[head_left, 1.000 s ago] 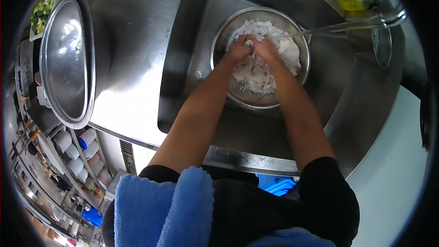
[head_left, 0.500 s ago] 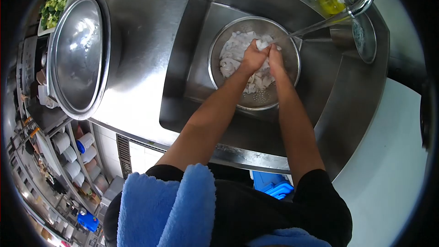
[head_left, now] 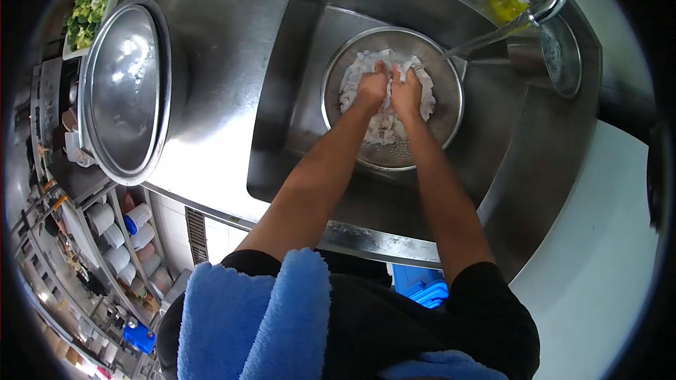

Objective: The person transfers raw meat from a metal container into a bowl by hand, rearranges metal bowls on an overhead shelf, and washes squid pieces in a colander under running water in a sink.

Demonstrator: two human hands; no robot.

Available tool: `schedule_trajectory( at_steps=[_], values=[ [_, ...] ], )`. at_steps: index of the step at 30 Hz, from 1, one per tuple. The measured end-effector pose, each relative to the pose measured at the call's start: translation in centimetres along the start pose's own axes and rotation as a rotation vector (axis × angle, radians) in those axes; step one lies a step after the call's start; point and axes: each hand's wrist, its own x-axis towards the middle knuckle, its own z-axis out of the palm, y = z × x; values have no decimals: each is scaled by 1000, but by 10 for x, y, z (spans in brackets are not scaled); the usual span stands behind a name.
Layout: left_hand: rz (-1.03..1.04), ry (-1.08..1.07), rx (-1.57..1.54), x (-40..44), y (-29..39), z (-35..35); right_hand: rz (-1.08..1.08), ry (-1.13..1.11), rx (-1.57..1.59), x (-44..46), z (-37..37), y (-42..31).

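Note:
A perforated metal colander [head_left: 451, 109] sits in the steel sink, holding a heap of wet, white, soft-looking food pieces [head_left: 384, 130] whose exact kind I cannot make out. Both hands are down in the heap. My left hand [head_left: 373, 88] has its fingers curled into the pieces on the left. Just beside it, a small gap away, my right hand [head_left: 406, 93] is closed around white pieces, some showing at its fingertips. Most of the fingertips are buried. A stream of water [head_left: 486, 41] slants from the tap [head_left: 556, 0] into the colander near my right hand.
The steel sink [head_left: 303, 98] surrounds the colander. On the counter to the left stands a large oval metal pan or lid [head_left: 123, 91]. Chopped green vegetables [head_left: 95, 3] fill a white container behind it. A metal bowl [head_left: 561, 56] and a yellow liquid container [head_left: 508, 3] are at right.
My hands were pressed together around white pieces near the colander's upper right. They have shifted left and parted slightly, sinking into the heap. The water keeps running.

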Motion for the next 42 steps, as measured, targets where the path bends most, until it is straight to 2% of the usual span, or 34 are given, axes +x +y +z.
schedule_trajectory(
  at_steps=[2, 5, 6, 7, 9, 10, 12, 13, 15, 16, 19, 21, 22, 25, 28, 31, 34, 36, 37, 38, 39, 41, 42],
  values=[
    [52, 16, 71, 8, -14, -4, 55, -56, -191, 11, -1, -9],
    [113, -77, 89, 15, -27, -10, 117, -123, -293, 18, -12, -39],
    [110, -125, 85, 2, -21, -20, 116, -123, -357, 27, -3, -29],
    [106, -171, 80, -7, -21, -26, 20, -124, -362, 34, 3, -18],
    [162, -66, 359, -15, -30, -31, -176, -130, -366, 43, 13, -4],
    [190, -13, 499, -15, -39, -33, -168, -201, -314, 41, 11, -10],
    [310, 40, 578, -21, -60, -34, -150, -339, -215, 36, 5, -15],
    [371, 66, 615, -20, -66, -34, -220, -362, -274, 34, 12, -8],
    [255, 4, 663, -17, -62, -26, -359, -411, -394, 23, 24, 1],
    [199, -29, 685, -16, -58, -23, -238, -474, -467, 21, 27, -3],
    [334, 3, 718, -3, -63, -11, -238, -410, -317, 34, 41, 33],
    [337, 41, 741, 10, -65, -6, -225, -411, -267, 40, 53, 54],
    [339, 60, 753, 19, -68, -4, -220, -411, -243, 40, 50, 53],
    [446, 20, 820, 47, -68, -13, 22, -427, -298, 32, 29, 29],
    [429, 56, 743, 27, -50, -16, 36, -273, -321, 14, 7, 4],
    [336, -47, 940, 22, -44, -22, 199, -409, -389, -4, -22, 3],
    [173, 39, 860, 9, -39, -32, -36, -500, -230, -51, -40, 19],
    [552, -127, 1337, 61, -91, -34, -113, -560, -448, -89, -46, -3],
    [644, -136, 1322, 71, -105, -31, -147, -588, -555, -103, -49, -15],
    [737, -143, 1309, 80, -117, -29, -276, -464, -560, -115, -37, 0],
    [712, -67, 1051, 78, -121, -25, -264, -475, -566, -113, -32, 1],
    [654, -124, 750, 70, -115, -34, -241, -500, -573, -97, -18, 5],
    [626, -259, 701, 57, -94, -44, -254, -493, -567, -91, -11, 13]
  ],
)
